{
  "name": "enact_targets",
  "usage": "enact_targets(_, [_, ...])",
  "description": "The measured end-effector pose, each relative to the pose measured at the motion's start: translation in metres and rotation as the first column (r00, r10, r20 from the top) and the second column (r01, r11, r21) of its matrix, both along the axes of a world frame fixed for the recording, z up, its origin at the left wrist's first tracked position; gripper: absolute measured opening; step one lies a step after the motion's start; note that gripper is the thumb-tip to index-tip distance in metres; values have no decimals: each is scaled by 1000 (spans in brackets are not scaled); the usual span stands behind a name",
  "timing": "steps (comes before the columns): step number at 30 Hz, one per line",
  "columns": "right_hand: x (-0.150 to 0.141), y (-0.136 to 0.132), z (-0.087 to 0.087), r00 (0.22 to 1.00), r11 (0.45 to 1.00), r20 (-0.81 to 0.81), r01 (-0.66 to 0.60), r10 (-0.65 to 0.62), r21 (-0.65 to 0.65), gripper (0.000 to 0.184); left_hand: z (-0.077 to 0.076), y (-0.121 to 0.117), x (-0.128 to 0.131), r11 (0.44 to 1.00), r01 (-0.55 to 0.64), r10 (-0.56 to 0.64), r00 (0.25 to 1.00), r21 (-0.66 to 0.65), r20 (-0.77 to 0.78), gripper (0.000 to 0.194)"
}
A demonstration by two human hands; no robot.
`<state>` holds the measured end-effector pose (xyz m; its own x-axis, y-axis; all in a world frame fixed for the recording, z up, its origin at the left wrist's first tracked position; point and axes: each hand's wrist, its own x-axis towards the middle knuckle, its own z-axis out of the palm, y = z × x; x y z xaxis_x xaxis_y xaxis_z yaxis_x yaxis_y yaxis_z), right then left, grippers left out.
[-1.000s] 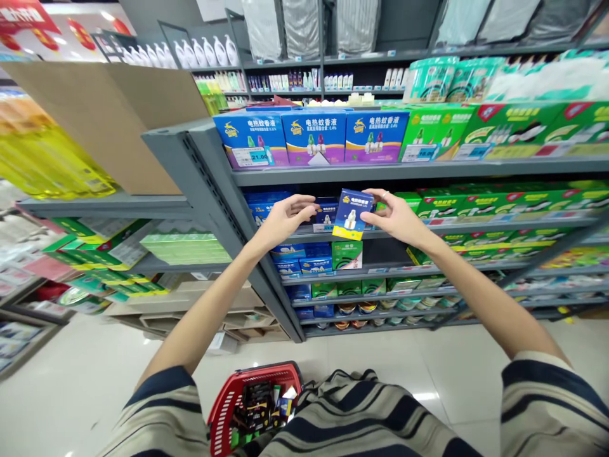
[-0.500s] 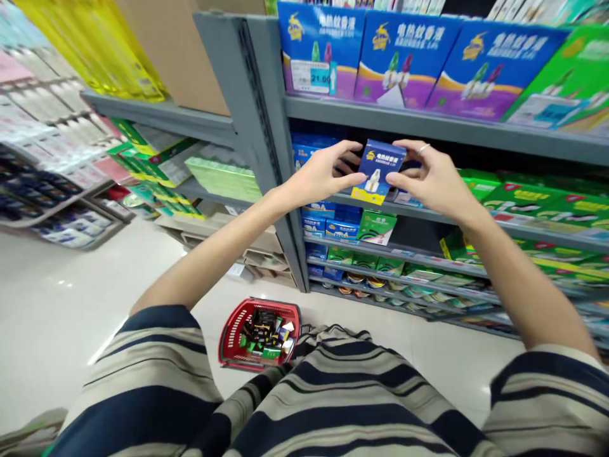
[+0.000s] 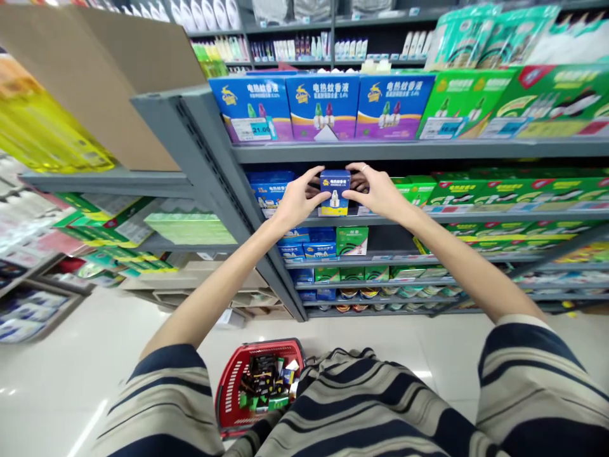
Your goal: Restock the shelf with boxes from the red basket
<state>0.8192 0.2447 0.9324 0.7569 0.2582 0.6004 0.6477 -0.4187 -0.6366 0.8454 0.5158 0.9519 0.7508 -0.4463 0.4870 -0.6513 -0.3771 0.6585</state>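
You're seeing both bare hands up at the grey metal shelf (image 3: 419, 217); your left hand (image 3: 299, 200) is pressing on the left side of a small blue mosquito-liquid box (image 3: 335, 192), and your right hand (image 3: 373, 193) is pressing on its right side; the left fingers (image 3: 310, 182) are only partly open, curling up and around the box edge; the right fingers (image 3: 358, 171) are doing the same from the other side, spread a little, with a ring (image 3: 364, 167) showing on one; together they're holding the box between them, upright and facing you; its lower edge is sitting level with the shelf lip, but you can't tell if it's bearing on it; blue boxes (image 3: 269, 189) are standing just left of it on that shelf, and green boxes (image 3: 476, 193) are lining up further right; larger blue cartons (image 3: 323, 108) are sitting on the shelf above; the grey upright post (image 3: 209, 165) is rising left of your left hand; below you, a red basket (image 3: 227, 387) filled with small packages is sitting on the tiled floor (image 3: 95, 362), touching the hem of your striped shirt (image 3: 361, 406).
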Motion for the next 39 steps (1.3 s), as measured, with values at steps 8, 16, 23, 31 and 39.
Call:
enact_targets(8, [0,2,11,1000,999,1,2,-2,39,73,12,-2,-7,998,-5,4,1000,-57,-15,75])
enact_targets(16, [-51,-56,-25,993,890,-105,-4,59,456,74,0,33,-65,988,-43,14,981,-149,-194,54])
enact_targets(23, [-35,-28,3,987,932,-136,-26,80,361,87,19,10,-37,987,30,-46,994,-159,-98,65])
enact_targets(31, [-1,3,1,973,953,-178,-91,146,289,82,19,1,-11,995,-35,32,999,-96,-28,67])
enact_targets(39, [12,6,-6,1000,997,-25,7,-5,76,69,-8,0,5,995,-87,89,994,-52,55,63])
